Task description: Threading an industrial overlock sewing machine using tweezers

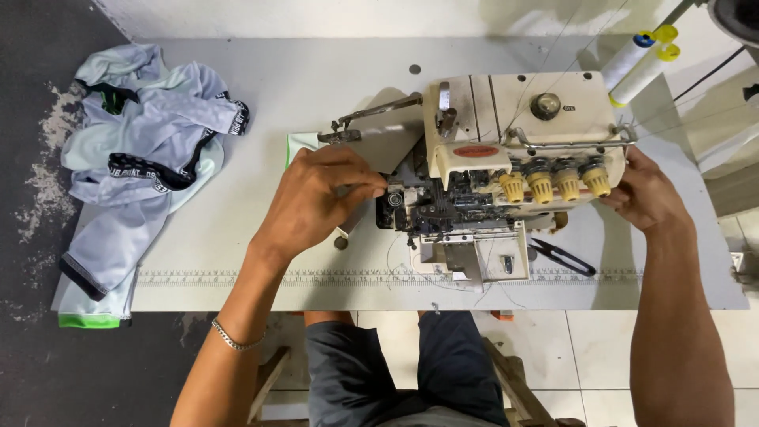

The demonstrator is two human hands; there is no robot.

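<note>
A cream overlock sewing machine [506, 111] stands on a white table [261, 103], with yellow tension knobs [553, 186] along its front. My left hand [320, 194] rests at the machine's left side, fingertips pinched at the dark needle and presser-foot area [399, 198], over a scrap of pale green fabric [300, 146]. My right hand [644, 194] reaches to the machine's right end, fingers curled against its side by the rightmost knob. What the right fingers touch is hidden.
A heap of grey-and-mint garments with black bands [142, 150] lies at the table's left end, hanging over the edge. Black thread snips [561, 257] lie at the front right. White thread cones [640, 63] stand behind the machine. A measuring strip [237, 277] runs along the front edge.
</note>
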